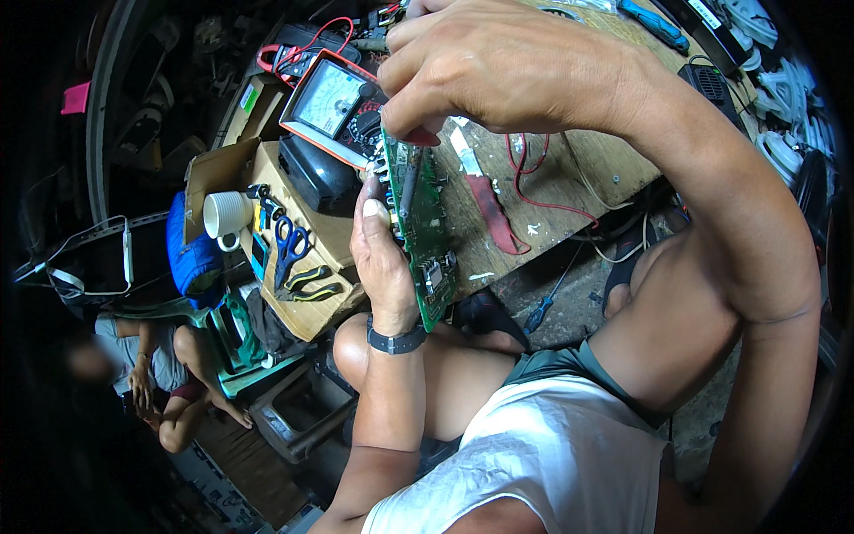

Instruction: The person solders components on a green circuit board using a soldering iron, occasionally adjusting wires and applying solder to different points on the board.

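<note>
My left hand (382, 254) is closed around the side of a green circuit board (431, 236), which stands on edge with its component side showing. Over the board's upper end, my right hand (480, 71) is curled with its fingers pinched together. A small red piece (422, 137) peeks out under those fingers; most of what they grip is hidden. Below it, a dark grey rod (410, 185) lies along the board; I cannot tell whether it joins the red piece. Beside the board's far left sits an analog multimeter (331, 105) with an orange-red frame.
A knife (489, 209) with a red handle and a red wire (556, 206) lie on the wooden table (583, 165). Left, a cardboard box (307, 322) bears a white mug (227, 216), blue scissors (290, 245) and pliers (313, 283). A screwdriver (539, 315) lies on the floor. Another person (160, 356) sits lower left.
</note>
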{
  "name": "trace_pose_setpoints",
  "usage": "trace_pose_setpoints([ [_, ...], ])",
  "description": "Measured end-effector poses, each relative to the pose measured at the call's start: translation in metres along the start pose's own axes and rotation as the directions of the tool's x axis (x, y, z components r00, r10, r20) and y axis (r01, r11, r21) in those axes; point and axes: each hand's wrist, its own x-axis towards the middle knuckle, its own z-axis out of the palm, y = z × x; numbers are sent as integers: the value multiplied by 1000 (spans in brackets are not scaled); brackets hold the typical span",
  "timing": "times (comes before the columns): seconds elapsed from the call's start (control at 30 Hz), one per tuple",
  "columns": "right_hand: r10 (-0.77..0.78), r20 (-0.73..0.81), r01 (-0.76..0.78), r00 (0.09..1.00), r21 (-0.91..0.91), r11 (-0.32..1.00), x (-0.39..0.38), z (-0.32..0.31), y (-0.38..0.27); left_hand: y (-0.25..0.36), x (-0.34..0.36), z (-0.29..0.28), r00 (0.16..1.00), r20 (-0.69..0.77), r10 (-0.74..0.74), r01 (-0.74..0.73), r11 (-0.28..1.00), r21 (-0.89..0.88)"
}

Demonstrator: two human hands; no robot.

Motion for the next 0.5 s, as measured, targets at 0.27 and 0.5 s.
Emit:
trace_pose_setpoints([
  [0.27, 100, 36, -104, 994, 143, 984, 0, 0, -1, -3, 0, 4, 999, -2, -48, 47, 990, -131],
  [0.5, -27, -61, 29, 998, 24, 999, -1, 7, -2, 1, -1, 6, 996, 3, -87, 86, 983, -160],
])
